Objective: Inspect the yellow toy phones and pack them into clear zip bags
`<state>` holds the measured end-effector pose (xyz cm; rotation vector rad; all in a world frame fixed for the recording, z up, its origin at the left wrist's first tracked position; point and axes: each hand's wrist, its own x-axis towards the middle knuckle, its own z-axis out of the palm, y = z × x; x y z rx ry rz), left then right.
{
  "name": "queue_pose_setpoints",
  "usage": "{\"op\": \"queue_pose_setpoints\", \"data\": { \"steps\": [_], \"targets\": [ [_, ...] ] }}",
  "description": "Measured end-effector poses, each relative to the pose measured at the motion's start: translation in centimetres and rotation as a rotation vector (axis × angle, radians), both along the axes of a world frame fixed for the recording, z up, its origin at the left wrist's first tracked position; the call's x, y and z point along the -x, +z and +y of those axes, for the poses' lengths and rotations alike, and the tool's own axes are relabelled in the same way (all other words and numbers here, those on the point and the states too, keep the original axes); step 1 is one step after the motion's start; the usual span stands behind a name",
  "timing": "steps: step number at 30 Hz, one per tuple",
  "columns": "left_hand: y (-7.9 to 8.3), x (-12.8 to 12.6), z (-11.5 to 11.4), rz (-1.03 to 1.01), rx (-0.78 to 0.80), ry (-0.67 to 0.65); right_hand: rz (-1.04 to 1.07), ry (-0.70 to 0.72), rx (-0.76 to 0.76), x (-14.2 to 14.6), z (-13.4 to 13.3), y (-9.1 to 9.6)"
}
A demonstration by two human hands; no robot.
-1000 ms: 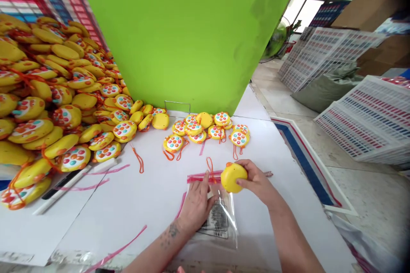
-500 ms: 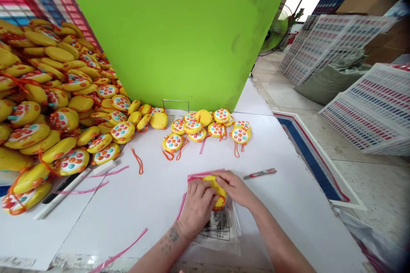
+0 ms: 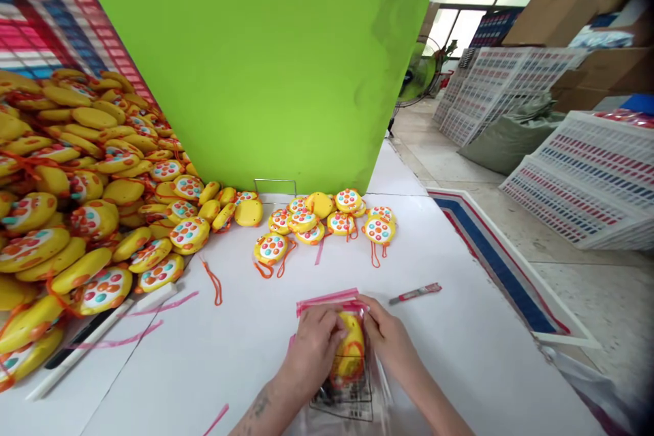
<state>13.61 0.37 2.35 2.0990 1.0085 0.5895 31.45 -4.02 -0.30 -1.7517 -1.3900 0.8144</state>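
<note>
A yellow round toy (image 3: 349, 353) with an orange cord lies inside a clear plastic bag (image 3: 352, 392) that has a red strip along its mouth and black print lower down. My left hand (image 3: 313, 347) presses on the bag from the left, fingers curled against the toy. My right hand (image 3: 389, 340) grips the bag's right side beside the toy. The bag rests on the white table (image 3: 245, 340) near its front edge.
A big heap of the same yellow toys (image 3: 76, 197) fills the left. A smaller cluster (image 3: 327, 218) lies mid-table before a green board (image 3: 266, 61). A small red-and-white stick (image 3: 415, 293) and pink strips (image 3: 163, 304) lie loose. Printed white trays (image 3: 582, 177) stand right.
The toy, held above the bag's mouth by my right hand a second ago, now sits down inside the bag. Both hands have closed in around it.
</note>
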Motion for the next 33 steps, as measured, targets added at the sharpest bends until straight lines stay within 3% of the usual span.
{"op": "queue_pose_setpoints", "data": {
  "steps": [3, 5, 8, 11, 14, 18, 21, 24, 27, 30, 33],
  "targets": [
    [1.1, -0.1, -0.3, -0.003, 0.032, -0.034, 0.161, -0.061, -0.038, 1.4, 0.0, 0.4],
    [1.1, 0.2, -0.6, -0.069, -0.028, -0.005, 0.279, -0.088, -0.037, 2.0, -0.2, 0.9],
    [0.0, 0.8, -0.8, -0.227, -0.031, 0.223, 0.422, -0.140, -0.052, 2.4, -0.7, 1.4],
    [-0.9, 1.3, -0.6, -0.387, 0.280, 0.375, 0.470, -0.182, -0.087, 2.4, -1.2, 1.4],
    [-1.1, 1.3, -0.2, -0.528, 0.577, 0.295, 0.461, -0.201, -0.105, 2.2, -1.2, 1.1],
    [-1.1, 0.9, 0.3, -0.558, 0.733, 0.238, 0.462, -0.208, -0.102, 1.8, -1.0, 0.6],
    [-1.3, 0.7, 0.3, -0.541, 0.753, 0.279, 0.322, -0.217, -0.121, 1.3, -1.0, 0.4],
    [-1.4, 0.3, 0.0, -0.585, 0.828, 0.309, -0.047, -0.204, -0.308, 0.9, -0.8, 0.8],
    [-1.1, -0.1, -0.2, -0.561, 0.863, 0.271, -0.305, -0.024, -0.473, 1.2, -0.2, 1.5],
    [-0.3, -0.3, -0.2, -0.452, 0.706, 0.215, -0.393, 0.168, -0.516, 2.2, 0.4, 2.3],
    [0.8, -0.2, -0.3, -0.372, 0.510, 0.142, -0.477, 0.261, -0.546, 3.2, 0.8, 3.0]
  ]
}}
